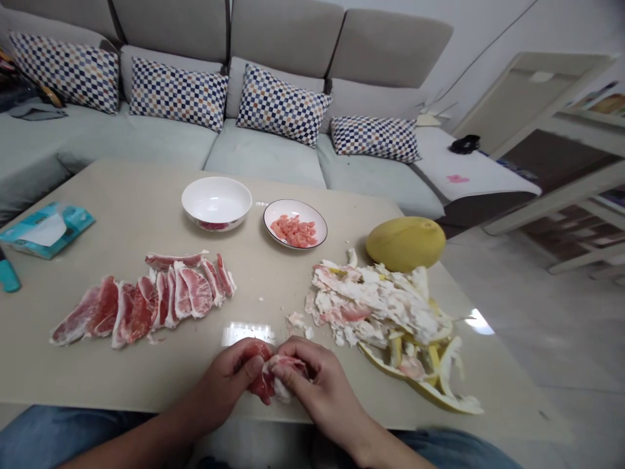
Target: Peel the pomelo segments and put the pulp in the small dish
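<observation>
The left hand (222, 384) and right hand (315, 391) are both closed, gripping a pink pomelo segment (268, 378) between them, with white pith (280, 389) showing at its underside. They hold it just above the front edge of the bench (146, 195). Just beyond the right hand lies a heap of torn pith (375, 306), resting on curled yellow rind (420, 381). Behind that sits a whole yellow pomelo (405, 244). To the left, peeled segments (146, 299) lie in an overlapping row. Farther back are a white bowl (216, 203) with something red at its bottom and a white plate (295, 224) of pink pulp pieces (293, 230). A teal tissue packet (46, 229) lies at the far left, and a grey sofa (263, 156) with checked cushions (280, 105) stands behind the bench.
</observation>
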Demonstrator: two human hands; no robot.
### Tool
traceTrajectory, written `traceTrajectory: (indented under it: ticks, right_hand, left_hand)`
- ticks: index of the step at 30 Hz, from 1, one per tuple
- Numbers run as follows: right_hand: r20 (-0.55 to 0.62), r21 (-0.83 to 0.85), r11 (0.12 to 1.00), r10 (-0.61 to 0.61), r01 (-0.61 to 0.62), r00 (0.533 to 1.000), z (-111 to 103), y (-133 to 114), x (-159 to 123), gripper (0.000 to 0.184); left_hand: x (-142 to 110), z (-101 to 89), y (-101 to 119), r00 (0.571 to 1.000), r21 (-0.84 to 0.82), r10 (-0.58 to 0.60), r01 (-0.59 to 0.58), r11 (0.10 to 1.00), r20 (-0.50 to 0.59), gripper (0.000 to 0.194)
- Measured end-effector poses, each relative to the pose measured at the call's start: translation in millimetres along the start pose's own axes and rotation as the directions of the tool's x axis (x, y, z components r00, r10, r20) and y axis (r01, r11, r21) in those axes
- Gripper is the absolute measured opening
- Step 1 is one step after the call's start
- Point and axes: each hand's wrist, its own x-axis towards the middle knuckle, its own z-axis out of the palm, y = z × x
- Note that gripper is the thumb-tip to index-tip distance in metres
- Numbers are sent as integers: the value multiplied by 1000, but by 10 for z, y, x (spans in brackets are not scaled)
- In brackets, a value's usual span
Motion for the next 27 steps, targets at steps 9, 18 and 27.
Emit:
traceTrajectory:
  ticks: [9, 18, 27]
  right_hand:
    - [-67, -150, 924, -364, 351, 929, 75, -10, -109, 14]
    - [-37, -201, 875, -457, 441, 889, 89, 37, -131, 16]
    - [-182, -49, 984, -175, 168, 968, -265, -125, -144, 11]
  left_hand:
    - [20, -6, 93, 1000, -47, -1, 2, 999, 24, 32]
    - [39, -12, 65, 999, -118, -36, 39, 992, 30, 34]
    - [117, -117, 63, 997, -139, -57, 50, 989, -45, 31]
